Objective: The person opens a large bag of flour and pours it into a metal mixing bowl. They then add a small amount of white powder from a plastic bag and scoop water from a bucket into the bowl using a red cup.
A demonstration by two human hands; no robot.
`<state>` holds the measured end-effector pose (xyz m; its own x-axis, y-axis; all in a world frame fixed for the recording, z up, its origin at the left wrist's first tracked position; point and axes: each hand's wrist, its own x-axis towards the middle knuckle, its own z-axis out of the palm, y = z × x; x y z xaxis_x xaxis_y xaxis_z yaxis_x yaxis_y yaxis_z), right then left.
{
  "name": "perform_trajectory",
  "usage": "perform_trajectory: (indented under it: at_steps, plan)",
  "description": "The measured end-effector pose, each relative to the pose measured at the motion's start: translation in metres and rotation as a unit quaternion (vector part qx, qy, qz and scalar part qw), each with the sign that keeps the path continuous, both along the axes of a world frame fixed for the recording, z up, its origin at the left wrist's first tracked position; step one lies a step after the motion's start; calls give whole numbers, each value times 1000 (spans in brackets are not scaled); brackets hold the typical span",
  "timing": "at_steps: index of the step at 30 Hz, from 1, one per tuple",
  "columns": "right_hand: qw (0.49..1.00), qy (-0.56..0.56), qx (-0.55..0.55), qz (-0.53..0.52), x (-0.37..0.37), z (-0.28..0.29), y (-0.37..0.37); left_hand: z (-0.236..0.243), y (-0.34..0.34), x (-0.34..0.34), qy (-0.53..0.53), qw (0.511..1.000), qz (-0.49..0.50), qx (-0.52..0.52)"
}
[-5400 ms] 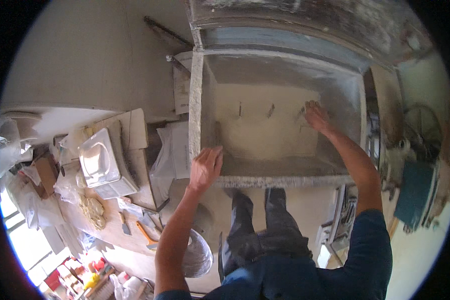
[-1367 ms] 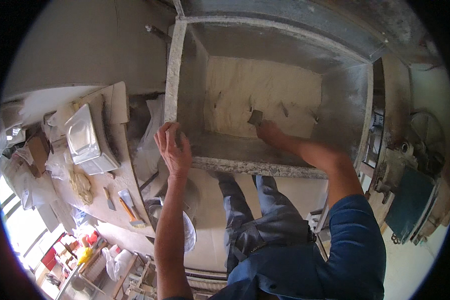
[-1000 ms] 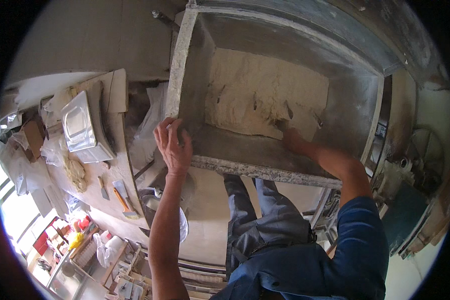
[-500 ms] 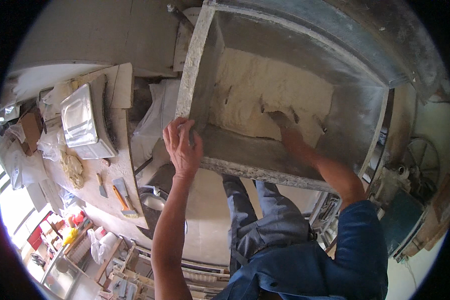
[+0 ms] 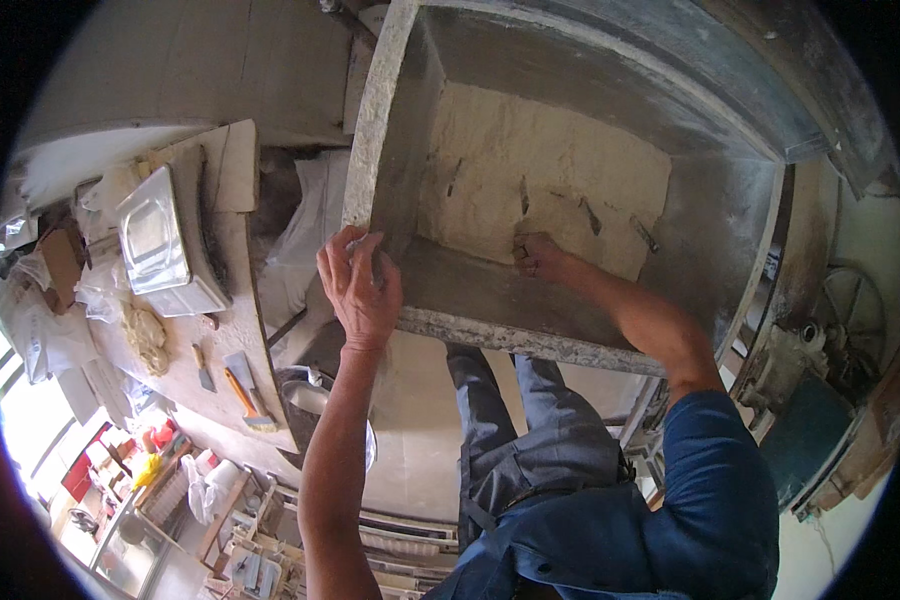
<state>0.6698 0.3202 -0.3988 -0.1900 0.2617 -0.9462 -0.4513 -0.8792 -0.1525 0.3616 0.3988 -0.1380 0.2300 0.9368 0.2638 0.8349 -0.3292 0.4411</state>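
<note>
A person's left hand (image 5: pixel 360 290) grips the near-left corner of a metal box (image 5: pixel 530 344), fingers bent around its rim, as the right hand (image 5: pixel 540 257) curls inside, near pale powder (image 5: pixel 540 140) covering the bottom; whether it pinches anything cannot be told. A worktable (image 5: pixel 238 305) stands left.

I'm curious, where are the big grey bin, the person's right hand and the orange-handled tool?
Big grey bin (image 5: pixel 381 120): head view, on its left rim.
Right hand (image 5: pixel 538 256): head view, on the middle of the hand.
Orange-handled tool (image 5: pixel 238 390): head view, on its orange handle.
</note>
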Motion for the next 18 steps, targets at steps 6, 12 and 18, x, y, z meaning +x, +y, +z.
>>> perform_trajectory:
  at_steps: [6, 12, 18]
  plan:
    - [986, 120, 11, -117, -33, 24, 12, 1, -1, 4, 11, 1000, 7, 6]
    - [986, 21, 124, 106, -31, 65, 24, -2, -2, 6, 15, 1000, 10, 10]
    - [603, -348, 261, 669, 33, 99, -16, -3, 0, 5, 16, 1000, 10, 19]
